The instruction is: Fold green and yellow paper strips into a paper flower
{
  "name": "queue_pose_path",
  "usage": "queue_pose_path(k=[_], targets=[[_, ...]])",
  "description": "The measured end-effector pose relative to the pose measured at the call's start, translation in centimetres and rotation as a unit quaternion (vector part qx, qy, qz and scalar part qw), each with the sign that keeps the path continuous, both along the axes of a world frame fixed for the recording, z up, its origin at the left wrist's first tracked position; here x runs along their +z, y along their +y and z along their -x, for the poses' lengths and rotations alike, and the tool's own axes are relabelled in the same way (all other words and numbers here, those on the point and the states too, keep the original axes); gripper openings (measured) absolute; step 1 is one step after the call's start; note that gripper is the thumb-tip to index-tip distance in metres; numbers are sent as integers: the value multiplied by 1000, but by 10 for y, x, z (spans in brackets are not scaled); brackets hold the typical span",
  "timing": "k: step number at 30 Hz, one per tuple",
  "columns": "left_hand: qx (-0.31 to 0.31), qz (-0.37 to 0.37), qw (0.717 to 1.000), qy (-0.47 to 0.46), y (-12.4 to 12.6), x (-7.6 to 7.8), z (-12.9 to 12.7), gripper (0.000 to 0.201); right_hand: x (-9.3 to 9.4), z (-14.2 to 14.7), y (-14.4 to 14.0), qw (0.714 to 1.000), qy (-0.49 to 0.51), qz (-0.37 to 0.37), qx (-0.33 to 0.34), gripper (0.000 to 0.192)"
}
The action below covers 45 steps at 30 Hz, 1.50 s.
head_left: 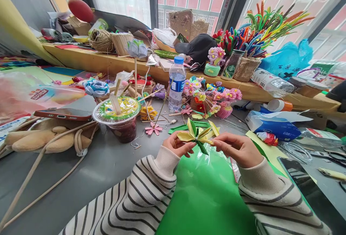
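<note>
Between my two hands is a paper flower (196, 136) with folded yellow and green petals, held above a shiny green sheet (208, 191). Fingers and thumb of my left hand (177, 145) pinch a yellow petal on its left side. My right hand (239, 148) pinches the tip of a petal on the right. Just behind the flower lie green folded paper strips (189, 126) and a yellow folded piece (214, 128). A pink paper flower (153, 129) on a thin stick rests on the grey table to the left.
A lidded drink cup (119, 123) and a water bottle (177, 85) stand behind my hands. Left is a bag (48, 139) with a phone (63, 114) on top. Right lie a tissue pack (273, 125), a dark tablet (310, 188) and scissors (328, 156). Crafts crowd the wooden ledge (154, 71).
</note>
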<state>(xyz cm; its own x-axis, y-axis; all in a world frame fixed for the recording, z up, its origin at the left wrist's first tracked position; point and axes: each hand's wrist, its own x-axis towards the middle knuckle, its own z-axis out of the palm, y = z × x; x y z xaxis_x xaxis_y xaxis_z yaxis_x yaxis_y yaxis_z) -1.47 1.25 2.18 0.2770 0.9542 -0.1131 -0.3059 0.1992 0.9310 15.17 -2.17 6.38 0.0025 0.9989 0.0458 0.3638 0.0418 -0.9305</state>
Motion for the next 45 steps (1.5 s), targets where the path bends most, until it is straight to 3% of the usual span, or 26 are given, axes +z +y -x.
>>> queue_pose_path(k=[4, 11, 16, 20, 24, 30, 36, 45], targets=[[-3, -43, 999, 25, 0, -4, 0, 40, -1, -4, 0, 999, -29, 12, 32, 25], [-29, -54, 997, 44, 1, -5, 2, 38, -4, -3, 0, 996, -58, -8, 66, 25], [-39, -54, 997, 47, 2, -5, 4, 38, -5, -5, 2, 987, -90, -96, 92, 24], [-35, -61, 997, 42, 3, -7, 4, 39, -7, -7, 4, 964, -145, -188, 116, 20], [-29, -62, 997, 39, 2, -8, 5, 39, -7, -7, 4, 951, -171, -227, 120, 19], [-30, -62, 997, 38, 1, -7, 4, 40, -7, -6, 2, 954, -171, -222, 108, 20], [-31, -36, 999, 12, 1, -2, 5, 40, -1, -11, 5, 951, -187, -191, 155, 23], [-77, 56, 994, -44, 1, 5, 8, 36, -1, -17, 5, 963, -173, -160, 129, 27]])
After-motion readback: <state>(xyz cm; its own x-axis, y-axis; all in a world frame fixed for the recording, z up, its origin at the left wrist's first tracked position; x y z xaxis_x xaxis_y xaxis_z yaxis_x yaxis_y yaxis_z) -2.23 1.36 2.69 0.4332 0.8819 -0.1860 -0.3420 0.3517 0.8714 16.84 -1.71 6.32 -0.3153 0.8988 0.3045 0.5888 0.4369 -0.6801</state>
